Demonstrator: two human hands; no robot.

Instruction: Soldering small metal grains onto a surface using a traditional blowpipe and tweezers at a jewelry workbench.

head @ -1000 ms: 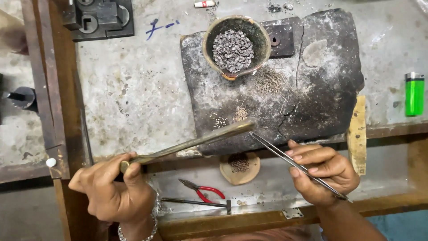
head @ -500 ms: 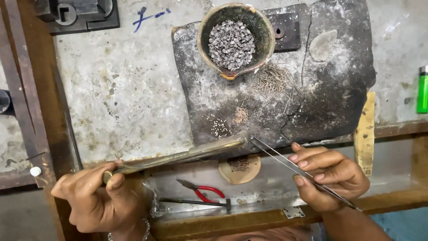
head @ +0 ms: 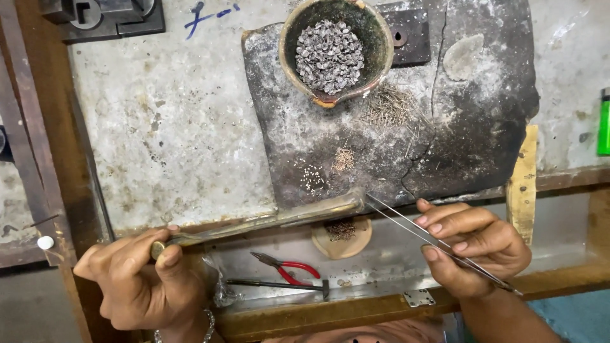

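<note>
Worn grey workbench (head: 171, 133), dark charred slab (head: 457, 121) lying on it, green lighter (head: 603, 124) at right edge

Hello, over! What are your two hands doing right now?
Left hand gripping a long metal pipe. Right hand pinching thin tweezers, tips meeting the pipe's end at the dark slab. Nothing in between.

Single head-mounted view, looking steeply down at close range onto the grey stained workbench top (head: 171, 127); the near wooden bench edge (head: 330, 314) crosses the frame bottom.
</note>
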